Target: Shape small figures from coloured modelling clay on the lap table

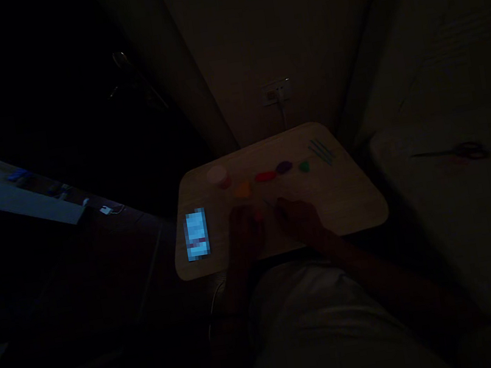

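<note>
The scene is very dark. My left hand (246, 231) is closed around a small red-pink lump (258, 216) above the small wooden table (360, 213). To its right, my right hand (297, 218) pinches a thin pointed stick (268, 202), its tip directed toward the left hand. Beyond the hands lie an orange piece (243, 190), a red oblong piece (265, 176), a purple piece (284, 167) and a green piece (304, 166); they look like modelling clay. A pale pink tub (218, 177) stands behind the left hand. Fine finger detail is lost in shadow.
Several thin green sticks (321, 152) lie at the table's far right. A lit, pixelated phone-like screen (196, 234) is on the left side. Scissors (471, 150) rest on a pale surface at right. A wall socket (277, 92) with a plugged-in cable is behind the table.
</note>
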Tool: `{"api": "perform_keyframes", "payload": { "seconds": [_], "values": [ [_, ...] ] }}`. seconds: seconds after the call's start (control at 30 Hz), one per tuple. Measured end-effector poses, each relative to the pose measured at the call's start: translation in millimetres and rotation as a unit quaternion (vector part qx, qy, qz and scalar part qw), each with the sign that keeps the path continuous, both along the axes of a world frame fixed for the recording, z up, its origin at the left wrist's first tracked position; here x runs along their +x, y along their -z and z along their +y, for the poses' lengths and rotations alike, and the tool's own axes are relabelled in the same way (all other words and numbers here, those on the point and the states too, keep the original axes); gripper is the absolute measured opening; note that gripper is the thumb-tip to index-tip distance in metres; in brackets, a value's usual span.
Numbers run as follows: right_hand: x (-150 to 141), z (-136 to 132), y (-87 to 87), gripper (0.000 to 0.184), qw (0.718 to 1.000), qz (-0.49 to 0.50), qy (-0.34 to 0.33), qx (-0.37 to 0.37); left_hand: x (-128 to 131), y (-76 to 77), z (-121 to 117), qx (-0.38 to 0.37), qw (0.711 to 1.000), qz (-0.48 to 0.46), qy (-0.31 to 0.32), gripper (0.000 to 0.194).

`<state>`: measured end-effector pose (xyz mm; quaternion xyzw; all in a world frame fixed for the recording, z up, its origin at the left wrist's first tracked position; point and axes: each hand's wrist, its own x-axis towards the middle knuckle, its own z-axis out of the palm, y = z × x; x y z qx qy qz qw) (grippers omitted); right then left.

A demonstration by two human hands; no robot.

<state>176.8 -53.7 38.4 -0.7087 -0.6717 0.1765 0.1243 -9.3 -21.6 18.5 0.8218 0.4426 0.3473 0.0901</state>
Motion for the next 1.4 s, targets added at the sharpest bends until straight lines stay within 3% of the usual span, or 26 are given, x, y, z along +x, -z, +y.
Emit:
{"api": "perform_keyframes", "payload": {
  "seconds": [0.17,0.33,0.5,0.73,0.97,1.4],
  "values": [
    [0.2,0.3,1.7,0.032,1.0,0.02,0.0,0.013,-0.5,0.9,2.8,-0.005,0.999,0.033,0.013,0.012],
    [2.5,2.0,4.0,0.03,0.999,0.038,0.012,0.019,-3.9,0.8,5.3,-0.045,0.997,-0.02,0.054,0.009],
    [3.4,2.1,4.4,0.028,0.998,0.051,0.01,0.027,-6.4,1.9,5.0,-0.109,0.989,-0.083,0.046,0.007],
    [3.6,2.4,8.5,0.027,0.997,0.057,0.012,0.042,-7.5,1.5,6.9,-0.1,0.99,-0.076,0.059,0.01],
    [4.5,2.8,9.5,0.025,0.996,0.069,0.014,0.049,-7.3,-1.3,5.1,-0.189,0.975,-0.115,0.028,0.013],
    [4.2,2.3,9.4,0.024,0.995,0.079,0.019,0.058,-5.8,2.5,6.8,-0.105,0.993,-0.041,0.044,0.014]
  ]
}}
